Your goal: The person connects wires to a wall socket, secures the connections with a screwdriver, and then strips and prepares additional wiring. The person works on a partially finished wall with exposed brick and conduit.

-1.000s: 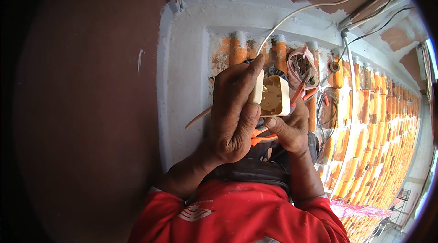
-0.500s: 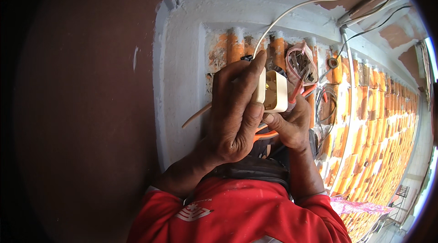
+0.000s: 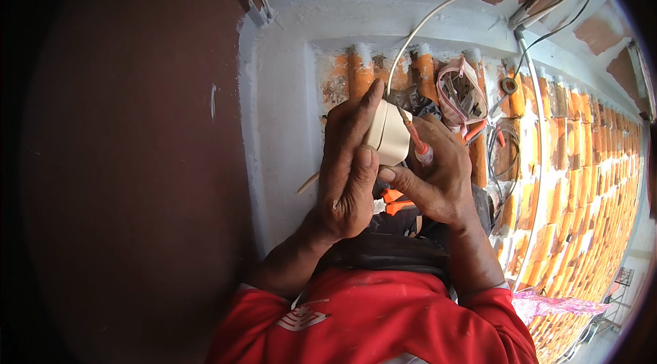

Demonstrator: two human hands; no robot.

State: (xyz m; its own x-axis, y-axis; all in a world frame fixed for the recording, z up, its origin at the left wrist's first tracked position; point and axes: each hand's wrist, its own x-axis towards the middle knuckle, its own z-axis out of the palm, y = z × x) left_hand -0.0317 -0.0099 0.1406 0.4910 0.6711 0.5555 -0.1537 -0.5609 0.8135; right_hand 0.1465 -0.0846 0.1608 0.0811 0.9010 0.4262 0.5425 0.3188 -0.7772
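A cream plastic electrical box (image 3: 393,141) is between my hands, its two halves together with a seam showing. My left hand (image 3: 350,176) is wrapped round the box's left side, thumb on its lower edge. My right hand (image 3: 443,176) holds a screwdriver (image 3: 420,147) with a reddish handle tucked among its fingers, while its thumb rests near the box's bottom corner. From behind the box a cream cable (image 3: 428,20) arcs up and right; a cable end (image 3: 308,183) pokes out left of my left hand. Below my hands lies an orange-handled tool (image 3: 397,201), partly hidden.
An open pink-edged zip pouch (image 3: 462,94) of small parts lies on the orange roof tiles (image 3: 568,186). Beside it are a tape roll (image 3: 508,85) and a loose coil of dark cable (image 3: 505,159). A brown wall (image 3: 137,159) rises on the left; a white pipe (image 3: 538,159) runs along the right.
The box's open half, whose inside faced me, has been brought against the other half, so the inside no longer shows. My right hand has moved up beside it, screwdriver still held.
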